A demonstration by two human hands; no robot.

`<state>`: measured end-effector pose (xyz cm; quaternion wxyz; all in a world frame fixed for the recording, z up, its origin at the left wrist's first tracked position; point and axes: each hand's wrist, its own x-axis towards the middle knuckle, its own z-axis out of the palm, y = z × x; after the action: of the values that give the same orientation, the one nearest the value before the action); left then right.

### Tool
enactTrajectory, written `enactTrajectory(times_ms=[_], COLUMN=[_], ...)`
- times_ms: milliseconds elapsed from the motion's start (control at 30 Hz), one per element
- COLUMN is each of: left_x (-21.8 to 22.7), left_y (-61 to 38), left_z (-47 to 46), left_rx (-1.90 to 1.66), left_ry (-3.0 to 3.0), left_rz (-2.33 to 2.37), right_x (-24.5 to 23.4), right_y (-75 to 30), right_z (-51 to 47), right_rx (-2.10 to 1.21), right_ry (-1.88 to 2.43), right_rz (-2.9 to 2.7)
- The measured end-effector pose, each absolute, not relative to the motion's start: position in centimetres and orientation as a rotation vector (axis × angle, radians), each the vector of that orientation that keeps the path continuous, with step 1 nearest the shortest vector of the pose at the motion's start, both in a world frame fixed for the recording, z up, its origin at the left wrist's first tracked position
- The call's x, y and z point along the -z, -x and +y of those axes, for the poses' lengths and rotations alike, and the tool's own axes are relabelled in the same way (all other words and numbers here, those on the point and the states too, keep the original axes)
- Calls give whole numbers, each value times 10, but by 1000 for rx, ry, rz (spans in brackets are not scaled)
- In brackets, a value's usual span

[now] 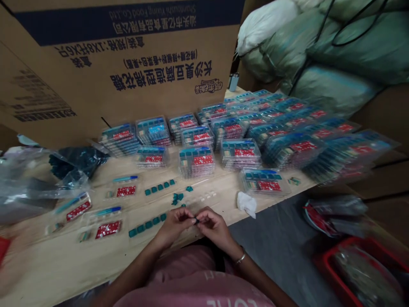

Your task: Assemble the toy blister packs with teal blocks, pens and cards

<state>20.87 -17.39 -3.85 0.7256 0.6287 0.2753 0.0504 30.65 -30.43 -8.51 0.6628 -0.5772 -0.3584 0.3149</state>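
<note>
Near the table's front edge, my left hand and my right hand meet fingertip to fingertip. Both pinch one small dark green piece, mostly hidden by the fingers. Left of my hands lies a row of square green pieces, with a second row farther back. A few loose green pieces lie just beyond my hands. A clear plastic strip with small hollows rests behind my right hand. Three open clear trays, each with a blue pen and a red dotted packet, sit to the left.
Stacks of filled clear boxes crowd the back and right of the table. Behind them stands a large cardboard carton. A crumpled white tissue lies near the right edge. Plastic bags are at left; a red bin stands lower right.
</note>
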Motion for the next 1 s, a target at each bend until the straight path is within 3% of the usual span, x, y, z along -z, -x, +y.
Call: enactTrajectory(times_ms=[200, 667, 867, 1000], left_x=[41, 50, 53, 59], left_y=[-195, -208, -218, -220], left_z=[-180, -189, -186, -183], left_rx=[130, -46, -202, -80], left_ry=[-1261, -1228, -1975, -2328], left_rz=[637, 662, 495, 408], right_x=[89, 67, 63, 60], right_y=[-302, -321, -372, -413], right_z=[-311, -322, -322, -310], right_rx=[-729, -500, -379, -327], right_ry=[1353, 1479, 1721, 2022], right_rz=[-771, -1213, -1409, -1548])
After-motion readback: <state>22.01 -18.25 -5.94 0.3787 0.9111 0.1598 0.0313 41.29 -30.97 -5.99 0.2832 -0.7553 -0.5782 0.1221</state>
